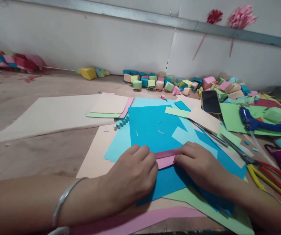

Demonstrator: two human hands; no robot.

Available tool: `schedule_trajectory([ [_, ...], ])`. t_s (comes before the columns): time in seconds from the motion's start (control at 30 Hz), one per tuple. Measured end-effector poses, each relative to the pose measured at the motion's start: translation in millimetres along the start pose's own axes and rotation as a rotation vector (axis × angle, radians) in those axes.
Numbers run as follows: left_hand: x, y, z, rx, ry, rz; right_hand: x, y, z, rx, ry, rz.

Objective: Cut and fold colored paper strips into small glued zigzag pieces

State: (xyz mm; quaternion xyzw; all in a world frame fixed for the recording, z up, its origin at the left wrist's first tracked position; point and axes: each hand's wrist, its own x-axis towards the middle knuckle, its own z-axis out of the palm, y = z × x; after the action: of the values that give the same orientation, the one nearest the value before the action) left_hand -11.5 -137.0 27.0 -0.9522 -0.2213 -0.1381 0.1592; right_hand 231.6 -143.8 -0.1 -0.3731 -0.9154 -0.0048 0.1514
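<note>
A pink paper strip point(166, 158), creased lengthwise, is stretched between my two hands just over a blue sheet of paper point(152, 124). My left hand point(134, 171) is closed on the strip's left end, which its fingers hide. At the other end, my right hand point(196, 163) pinches the strip between thumb and fingers. Under the blue sheet lie light blue, peach and green sheets, and a few thin paper slivers rest on top of it. To the right of my right hand, scissors point(250, 160) with red and yellow handles lie with their blades apart.
A phone point(211, 101) and a blue glue gun point(255, 120) lie at the right. Small folded paper boxes point(151, 83) line the wall. Cream sheets point(52, 114) are spread at the left. Two paper flowers point(240, 18) hang on the metal rail.
</note>
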Motion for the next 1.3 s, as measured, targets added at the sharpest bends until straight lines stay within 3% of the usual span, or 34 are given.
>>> schedule_trajectory([
  [0.17,1,0,-0.5,0.004,0.012,-0.031,0,2,-1,0.002,-0.051,0.072],
  [0.33,-1,1,4.0,-0.008,-0.073,-0.012,3,1,-5,0.067,-0.094,0.108],
  [0.6,1,-9,12.8,-0.183,-0.449,-0.170,6,5,-7,0.123,-0.177,0.266],
  [0.77,0,-14,14.9,-0.312,-0.449,-0.224,5,11,-5,0.072,-0.197,0.327],
  [0.97,11,-18,14.5,-0.299,-0.592,-0.305,5,12,-5,0.023,-0.231,0.359],
  [1.3,4,-20,24.4,-0.237,-0.543,-0.245,6,11,-5,0.002,-0.225,0.388],
])
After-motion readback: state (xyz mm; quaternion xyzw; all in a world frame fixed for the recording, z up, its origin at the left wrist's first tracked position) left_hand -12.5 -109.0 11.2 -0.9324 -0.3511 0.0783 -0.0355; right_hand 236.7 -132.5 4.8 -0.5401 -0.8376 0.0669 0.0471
